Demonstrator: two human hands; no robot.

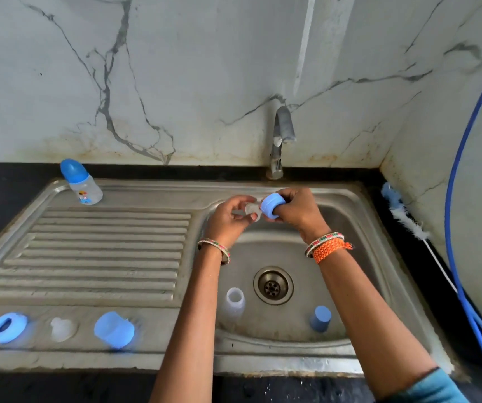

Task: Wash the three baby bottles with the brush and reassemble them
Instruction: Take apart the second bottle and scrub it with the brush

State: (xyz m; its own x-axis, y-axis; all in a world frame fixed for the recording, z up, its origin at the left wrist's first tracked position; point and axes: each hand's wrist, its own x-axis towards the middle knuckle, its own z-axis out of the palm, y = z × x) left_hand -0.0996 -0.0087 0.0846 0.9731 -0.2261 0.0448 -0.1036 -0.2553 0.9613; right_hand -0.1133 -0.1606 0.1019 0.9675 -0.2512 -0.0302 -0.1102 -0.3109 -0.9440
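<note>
Both forearms reach forward and angle inward, hands meeting close together, almost knuckle to knuckle. The left hand (231, 217) has its fingers curled, pinching something small and clear; the right hand (298, 209) has its fingers wrapped round a blue ring. Bangles sit on both wrists.

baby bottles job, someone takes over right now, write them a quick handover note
Left hand pinches a clear teat; right hand grips a blue collar ring, both above the sink.
One assembled bottle stands at the drainboard's back.
Open bottle and blue cap stand in the basin.
Ring, teat, cap lie on the front ledge.
Brush lies on the right counter.
Left: seat teat in ring, reassemble.
</note>
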